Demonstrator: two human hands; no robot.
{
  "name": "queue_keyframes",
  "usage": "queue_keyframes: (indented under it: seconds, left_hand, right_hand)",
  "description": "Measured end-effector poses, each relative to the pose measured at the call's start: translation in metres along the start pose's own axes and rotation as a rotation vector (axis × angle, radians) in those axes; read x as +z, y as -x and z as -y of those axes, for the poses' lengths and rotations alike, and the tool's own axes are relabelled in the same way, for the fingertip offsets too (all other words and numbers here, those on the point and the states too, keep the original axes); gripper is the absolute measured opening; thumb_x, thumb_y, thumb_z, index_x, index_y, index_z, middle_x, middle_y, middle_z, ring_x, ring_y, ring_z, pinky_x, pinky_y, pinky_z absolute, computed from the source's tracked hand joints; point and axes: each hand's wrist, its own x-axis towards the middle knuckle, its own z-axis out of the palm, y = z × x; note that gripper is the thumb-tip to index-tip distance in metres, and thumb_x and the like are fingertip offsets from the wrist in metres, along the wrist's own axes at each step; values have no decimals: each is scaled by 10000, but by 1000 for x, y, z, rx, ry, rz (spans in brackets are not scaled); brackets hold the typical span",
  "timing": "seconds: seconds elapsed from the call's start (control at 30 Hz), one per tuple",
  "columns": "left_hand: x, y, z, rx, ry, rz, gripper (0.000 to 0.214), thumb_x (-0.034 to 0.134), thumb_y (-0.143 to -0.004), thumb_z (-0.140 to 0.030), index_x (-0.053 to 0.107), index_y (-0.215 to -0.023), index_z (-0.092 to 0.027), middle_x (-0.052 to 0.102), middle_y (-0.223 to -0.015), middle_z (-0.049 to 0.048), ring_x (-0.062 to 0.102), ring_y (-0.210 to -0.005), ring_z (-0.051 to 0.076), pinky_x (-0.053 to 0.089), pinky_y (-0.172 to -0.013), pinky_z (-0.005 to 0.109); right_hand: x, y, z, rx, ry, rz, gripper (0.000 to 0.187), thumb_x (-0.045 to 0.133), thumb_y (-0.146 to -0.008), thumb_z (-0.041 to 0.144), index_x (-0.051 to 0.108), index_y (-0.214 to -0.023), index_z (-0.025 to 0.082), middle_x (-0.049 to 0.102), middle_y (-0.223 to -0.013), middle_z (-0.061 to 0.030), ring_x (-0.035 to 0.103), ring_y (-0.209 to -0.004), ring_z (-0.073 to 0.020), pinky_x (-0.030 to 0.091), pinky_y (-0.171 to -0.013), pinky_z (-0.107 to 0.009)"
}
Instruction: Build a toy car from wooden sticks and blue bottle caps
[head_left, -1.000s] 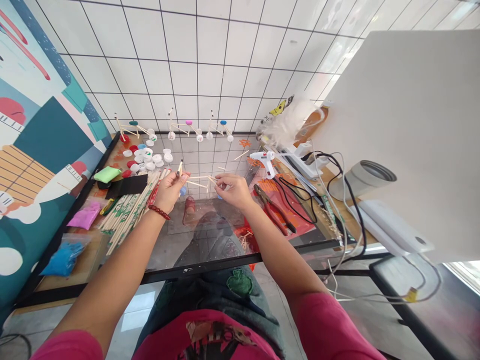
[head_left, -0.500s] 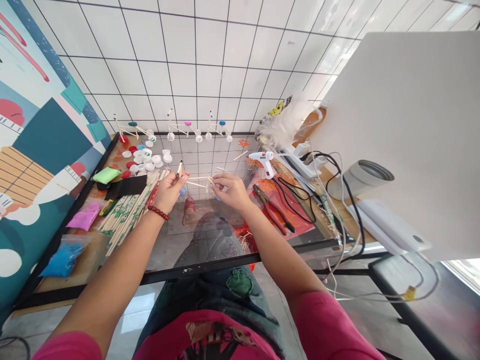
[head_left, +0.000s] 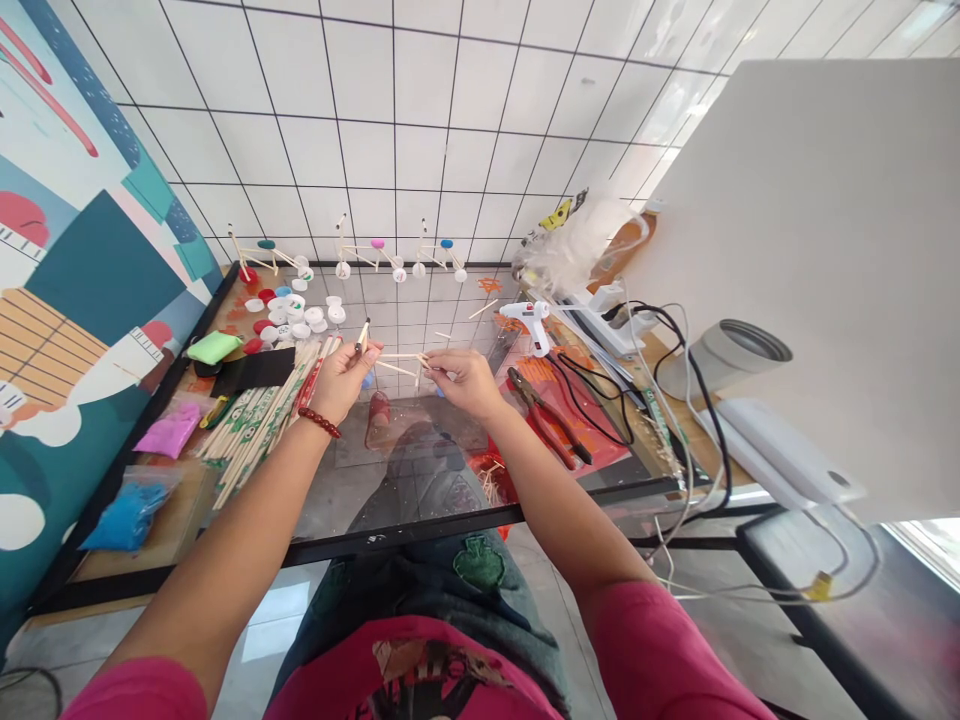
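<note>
Between my hands, above the glass tabletop, is a small frame of thin wooden sticks (head_left: 397, 368). My left hand (head_left: 342, 380) is closed on its left end, where a short stick with black ends (head_left: 363, 334) points up. At the frame's right end my right hand (head_left: 463, 380) pinches the joint with thumb and fingertips, which hide part of it. Three finished-looking little stick bicycles stand along the back edge: one with a green seat (head_left: 266, 244), one with a pink seat (head_left: 377, 244), one with a blue seat (head_left: 447, 244). Their wheels are bottle caps.
Left of my hands lie loose bottle caps (head_left: 289, 315), wrapped chopsticks (head_left: 262, 425), green clay (head_left: 214, 347), a pink clay bag (head_left: 169, 430) and a blue one (head_left: 127, 512). To the right are a white glue gun (head_left: 529, 322), red-handled pliers (head_left: 546, 418), a power strip (head_left: 604, 325) and trailing cables.
Both hands keep their hold on the stick frame and have barely moved. The right fingers close a little more over the frame's right end. The view shifts slightly.
</note>
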Motion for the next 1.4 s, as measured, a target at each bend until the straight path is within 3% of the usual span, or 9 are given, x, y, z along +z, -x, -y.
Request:
queue_keyframes:
  seconds: [0.2, 0.33, 0.43, 0.6, 0.73, 1.0, 1.17, 1.4]
  left_hand:
    - [2, 1, 0, 27, 19, -1, 398, 816, -705, -572, 735, -826, -202, 751, -1069, 98, 639, -935, 209, 497, -798, 316]
    - [2, 1, 1, 47, -3, -14, 358, 805, -728, -549, 737, -819, -209, 756, -1049, 89, 634, -877, 193, 488, -758, 308]
    - [2, 0, 5, 54, -9, -16, 354, 793, -741, -545, 738, -834, -208, 749, -1014, 75, 610, -814, 170, 463, -704, 288]
    - [1, -2, 12, 15, 3, -39, 390, 789, -727, -560, 739, -888, -208, 706, -896, 41, 540, -690, 144, 402, -591, 262]
    - [0, -2, 12, 16, -1, -44, 389, 788, -724, -560, 733, -882, -208, 697, -884, 34, 517, -665, 135, 386, -570, 255]
    - [2, 2, 10, 60, -34, -35, 349, 770, -756, -542, 734, -863, -211, 744, -1014, 66, 626, -863, 179, 472, -721, 274]
    - [3, 3, 13, 58, -23, -60, 347, 774, -749, -528, 738, -886, -211, 747, -1085, 72, 644, -866, 173, 487, -753, 277]
    - [4, 2, 19, 67, -1, -71, 332, 759, -772, -509, 750, -930, -218, 750, -1108, 74, 657, -892, 184, 496, -767, 285]
  right_hand:
    - [-1, -1, 0, 23, -19, 27, 178, 670, -859, 116, 801, -834, 235, 830, -1000, -64, 792, -985, -219, 597, -890, -319]
    - [-2, -2, 0, 56, -14, 46, 185, 667, -855, 114, 792, -833, 248, 828, -1026, -44, 787, -986, -219, 590, -890, -322]
    - [-1, -1, 1, 111, 39, 23, 156, 683, -848, 133, 782, -902, 241, 826, -945, -36, 780, -861, -204, 579, -832, -310]
    - [1, 1, 2, 165, 80, -26, 238, 766, -817, 272, 721, -1048, 232, 794, -917, -19, 736, -793, -186, 552, -816, -309]
    - [1, 0, 2, 172, 62, -26, 146, 708, -877, 275, 734, -1016, 239, 788, -874, -13, 724, -790, -176, 535, -791, -289]
    - [-2, 0, 1, 155, 59, 2, 166, 676, -887, 217, 748, -1035, 233, 781, -851, -13, 729, -809, -180, 543, -815, -294]
    - [-2, 0, 1, 112, 63, 2, 211, 707, -887, 239, 756, -1093, 237, 814, -1007, -56, 758, -901, -213, 567, -892, -352]
    - [-4, -2, 4, 102, 60, 4, 156, 732, -880, 238, 805, -1018, 246, 828, -991, -52, 773, -913, -220, 577, -920, -377]
